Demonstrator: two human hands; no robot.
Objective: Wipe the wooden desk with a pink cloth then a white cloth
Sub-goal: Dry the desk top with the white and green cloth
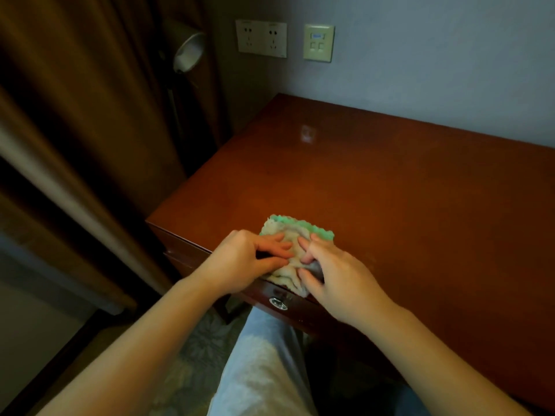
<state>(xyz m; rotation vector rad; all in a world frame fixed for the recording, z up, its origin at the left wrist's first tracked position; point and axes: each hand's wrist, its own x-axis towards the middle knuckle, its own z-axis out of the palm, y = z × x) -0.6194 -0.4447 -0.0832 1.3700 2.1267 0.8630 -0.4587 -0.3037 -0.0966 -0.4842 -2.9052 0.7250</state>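
Desk edge: the white cloth [292,253] is lying at the near left corner of the wooden desk [405,205], low in the centre of the frame, with its near hem spilling over the front edge.
Open room: the desk top is stretching bare and glossy toward the upper right, up to the pale wall [435,55]; its left edge is dropping off toward the brown curtain [75,115] on the left of the frame.
Left hand: the left hand [249,259] is pinching the cloth's left side, fingers curled onto the fabric.
Right hand: the right hand [336,274] is gripping the cloth's right side, fingertips pressing into its folds.
Drawer: a drawer front below the edge is showing a round metal pull [278,303], just under the hanging hem; I cannot tell what is inside.
Materials: the cloth is looking fluffy and crumpled, off-white with a green fringe along its far edge; the desk is showing polished reddish-brown wood.
Wall: two sockets [260,39] and a switch plate [318,42] are sitting at upper centre, beside a lamp head [189,52].
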